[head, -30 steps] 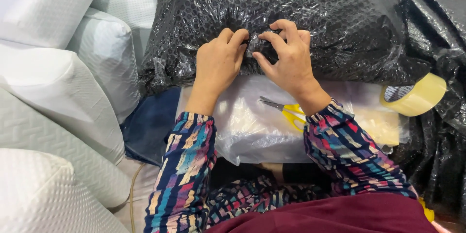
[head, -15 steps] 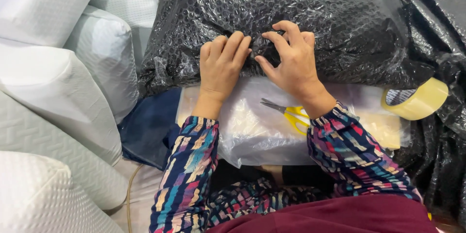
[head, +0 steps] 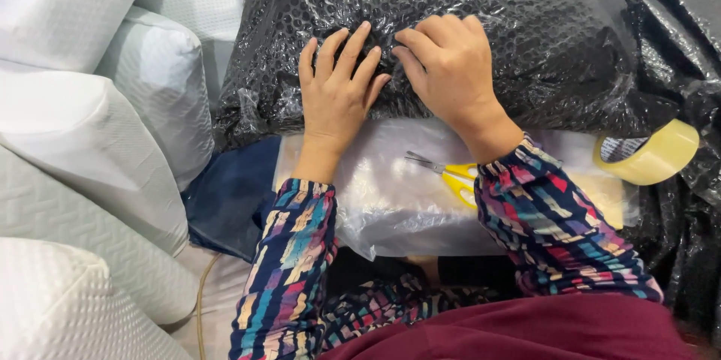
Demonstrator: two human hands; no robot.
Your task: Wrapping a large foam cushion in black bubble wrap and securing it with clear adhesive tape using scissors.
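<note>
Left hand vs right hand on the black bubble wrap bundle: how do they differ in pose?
The left hand lies flat, fingers spread and straight on the black bubble wrap bundle; the right hand has fingers curled, knuckles raised. The left points straight up the bundle; the right angles in toward the left. Both press the same spot on the wrap, fingertips nearly meeting, and hold no tool.

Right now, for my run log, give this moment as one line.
left hand flat on black bubble-wrapped bundle | right hand pressing it | yellow-handled scissors beneath
</note>
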